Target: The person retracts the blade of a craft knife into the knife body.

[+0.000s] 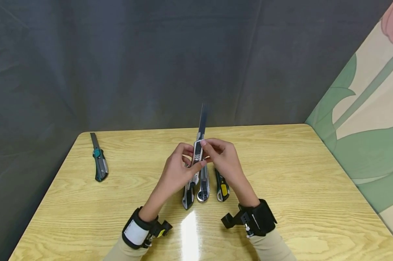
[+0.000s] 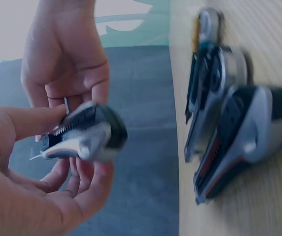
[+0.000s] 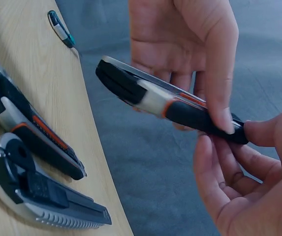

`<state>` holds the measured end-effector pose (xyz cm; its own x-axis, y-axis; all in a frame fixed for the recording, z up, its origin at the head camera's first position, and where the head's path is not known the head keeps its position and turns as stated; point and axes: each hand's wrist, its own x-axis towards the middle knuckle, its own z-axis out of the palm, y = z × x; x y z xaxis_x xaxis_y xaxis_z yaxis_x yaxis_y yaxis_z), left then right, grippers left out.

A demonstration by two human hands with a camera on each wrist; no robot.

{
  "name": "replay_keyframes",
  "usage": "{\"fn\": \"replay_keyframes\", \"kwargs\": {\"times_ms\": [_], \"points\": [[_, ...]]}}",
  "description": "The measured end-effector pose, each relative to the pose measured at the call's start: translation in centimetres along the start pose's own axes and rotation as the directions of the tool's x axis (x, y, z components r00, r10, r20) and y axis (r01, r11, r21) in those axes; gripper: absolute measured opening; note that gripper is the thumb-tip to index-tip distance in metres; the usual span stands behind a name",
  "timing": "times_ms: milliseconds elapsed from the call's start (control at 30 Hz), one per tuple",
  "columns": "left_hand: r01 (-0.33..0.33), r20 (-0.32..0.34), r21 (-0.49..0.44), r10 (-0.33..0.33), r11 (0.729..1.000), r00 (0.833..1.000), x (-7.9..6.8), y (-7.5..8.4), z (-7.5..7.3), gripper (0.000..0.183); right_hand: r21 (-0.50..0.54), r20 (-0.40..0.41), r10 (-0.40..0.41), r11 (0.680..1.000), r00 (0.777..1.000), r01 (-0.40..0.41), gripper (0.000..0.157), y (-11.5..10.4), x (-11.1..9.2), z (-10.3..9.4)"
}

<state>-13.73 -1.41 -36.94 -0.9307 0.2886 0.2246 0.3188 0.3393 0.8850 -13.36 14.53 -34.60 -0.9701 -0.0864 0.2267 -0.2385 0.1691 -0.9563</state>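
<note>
A silver, black and orange utility knife (image 3: 155,101) is held up between both hands, close over the table. In the head view, a long, slightly blurred blade (image 1: 202,123) points up and away from it. My left hand (image 1: 180,165) grips the body with thumb and fingers. The right hand (image 1: 225,159) pinches the front end, its thumb on the dark part. Below the hands lie a similar black and grey knife (image 1: 188,197), a silver cutter (image 1: 203,190) and a black and yellow cutter (image 1: 222,188), partly covered by the hands.
On the table's left side lies a teal and grey cutter (image 1: 100,165) with its blade out. A dark curtain (image 1: 150,65) hangs behind the wooden table (image 1: 297,174). Leaf-patterned fabric (image 1: 372,145) runs along the right.
</note>
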Motion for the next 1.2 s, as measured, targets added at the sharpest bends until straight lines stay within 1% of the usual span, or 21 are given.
{"fn": "replay_keyframes", "kwargs": {"times_ms": [67,167,233,300,367,467,567,600,667,700,733,767,833,933,1000,1100,1200], "points": [[0.036,0.047,-0.091,-0.032,0.995,0.998,-0.2,1.1,-0.3,0.041,0.019,-0.006,0.002,1.0,1.0,-0.002,0.024,-0.1,0.0,0.0],[0.109,0.104,-0.192,-0.091,0.975,0.99,-0.5,2.6,-0.7,0.038,0.045,-0.018,0.002,0.999,1.0,-0.001,0.025,-0.3,0.0,-0.1],[0.154,0.143,-0.242,-0.121,0.958,0.982,-0.4,2.5,-0.6,0.037,0.055,-0.029,0.001,0.998,1.0,0.0,0.025,-0.5,0.0,-0.1],[0.205,0.181,-0.305,-0.155,0.93,0.971,-0.1,1.8,-0.4,0.038,0.047,-0.042,0.001,0.999,0.999,0.001,0.025,-0.6,0.0,-0.2],[0.253,0.226,-0.377,-0.176,0.891,0.958,0.1,1.0,-0.1,0.042,0.03,-0.05,-0.004,1.0,0.999,0.006,0.025,-0.8,0.0,-0.2],[0.313,0.316,-0.487,-0.17,0.815,0.933,0.3,0.0,0.4,0.057,0.028,-0.051,-0.002,1.0,0.999,0.003,0.025,-0.9,0.0,-0.2],[0.336,0.402,-0.598,-0.09,0.728,0.911,0.4,-0.5,0.9,0.071,0.076,-0.029,0.019,0.997,0.999,-0.017,0.026,-0.6,0.1,-0.1],[0.345,0.423,-0.634,-0.063,0.692,0.904,0.4,-0.6,1.0,0.075,0.099,-0.02,0.026,0.995,0.999,-0.024,0.026,-0.5,0.1,-0.2],[0.359,0.448,-0.689,-0.02,0.63,0.894,0.4,-0.6,1.3,0.078,0.144,-0.001,0.029,0.989,1.0,-0.029,0.027,0.0,0.3,-0.1],[0.364,0.452,-0.71,-0.006,0.603,0.892,0.3,-0.6,1.4,0.078,0.158,0.008,0.027,0.987,1.0,-0.027,0.027,0.3,0.4,-0.1],[0.364,0.451,-0.723,0.001,0.587,0.893,0.3,-0.6,1.5,0.078,0.163,0.017,0.017,0.986,1.0,-0.02,0.027,0.6,0.4,0.0],[0.366,0.449,-0.732,0.002,0.575,0.894,0.3,-0.6,1.6,0.078,0.165,0.024,0.008,0.986,1.0,-0.012,0.027,0.8,0.5,0.1],[0.37,0.441,-0.742,-0.008,0.559,0.897,0.2,-0.5,1.9,0.075,0.151,0.027,-0.001,0.988,1.0,-0.003,0.027,1.1,0.5,0.3],[0.376,0.434,-0.748,-0.026,0.547,0.9,0.2,-0.5,2.1,0.072,0.101,0.01,0.009,0.995,1.0,-0.01,0.029,1.2,0.4,0.7],[0.384,0.436,-0.752,-0.033,0.536,0.9,0.1,-0.4,2.3,0.07,0.093,-0.008,0.025,0.995,1.0,-0.024,0.029,1.2,0.3,1.0],[0.387,0.44,-0.757,-0.028,0.526,0.898,0.1,-0.4,2.6,0.069,0.128,-0.021,0.038,0.991,0.999,-0.035,0.03,1.2,0.2,1.2],[0.386,0.437,-0.752,-0.035,0.534,0.899,0.1,-0.3,2.8,0.069,0.198,-0.025,0.042,0.98,0.999,-0.036,0.03,1.1,0.1,1.4]]}}
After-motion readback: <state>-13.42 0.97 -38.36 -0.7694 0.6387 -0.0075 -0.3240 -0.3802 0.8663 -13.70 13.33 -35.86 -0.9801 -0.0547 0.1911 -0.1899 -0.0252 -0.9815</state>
